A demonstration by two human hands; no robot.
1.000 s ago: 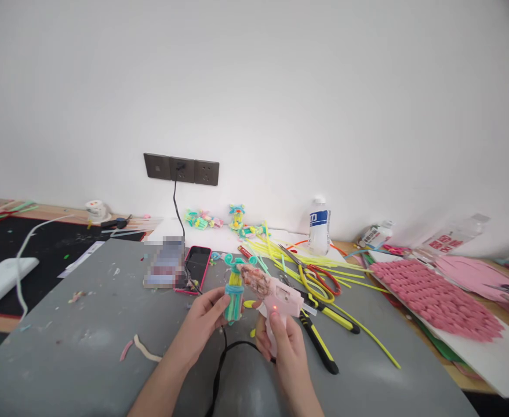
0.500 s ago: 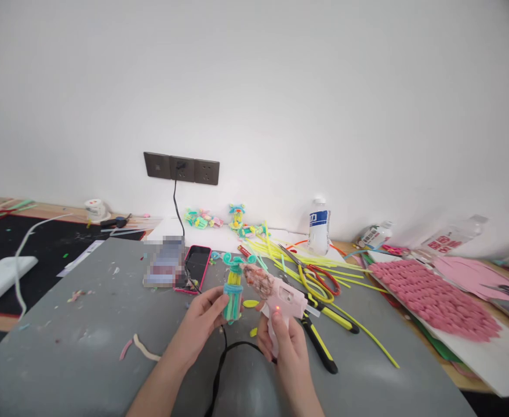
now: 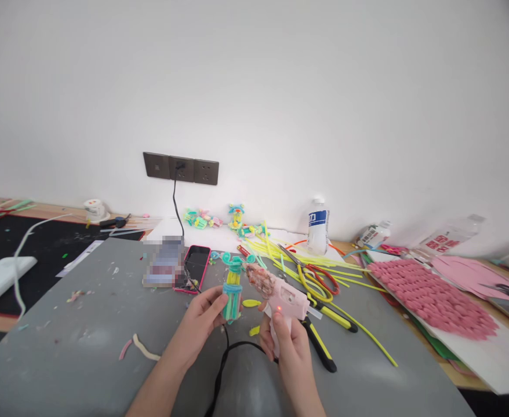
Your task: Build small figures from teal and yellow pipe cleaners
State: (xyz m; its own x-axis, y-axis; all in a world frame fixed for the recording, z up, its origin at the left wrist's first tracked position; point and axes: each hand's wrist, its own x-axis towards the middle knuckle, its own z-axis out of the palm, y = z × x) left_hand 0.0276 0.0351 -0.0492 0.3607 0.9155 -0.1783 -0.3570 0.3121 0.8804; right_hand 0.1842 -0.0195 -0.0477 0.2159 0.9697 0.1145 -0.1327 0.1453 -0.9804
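Gripping the fuzzy-stem figure [image 3: 232, 301], the left hand [image 3: 204, 315] pinches its lower, banded body between thumb and fingers; figure upright above the grey work surface [image 3: 84, 353], at front centre. Right hand [image 3: 287, 341] wraps the handle of a pink glue gun [image 3: 288, 300], thumb near a lit red indicator. Gun's nozzle end is crusted brown and points left toward the figure's curled green top. Contact between nozzle and figure: cannot tell for certain; the two overlap closely in this view.

Surroundings: two small yellow pieces [image 3: 251, 303] lie between figure and gun. Black-and-yellow pliers handles [image 3: 322, 347] sit just right of the gun, with yellow-handled scissors [image 3: 303, 277] beyond them among long yellow stems [image 3: 354, 269]. Behind the left hand lies a pink-edged phone [image 3: 197, 263]. Black cable [image 3: 216, 385] runs across the surface below the hands. Along the wall: a small upright figure [image 3: 236, 218] at centre, and a bottle with a blue label [image 3: 317, 234] to its right.
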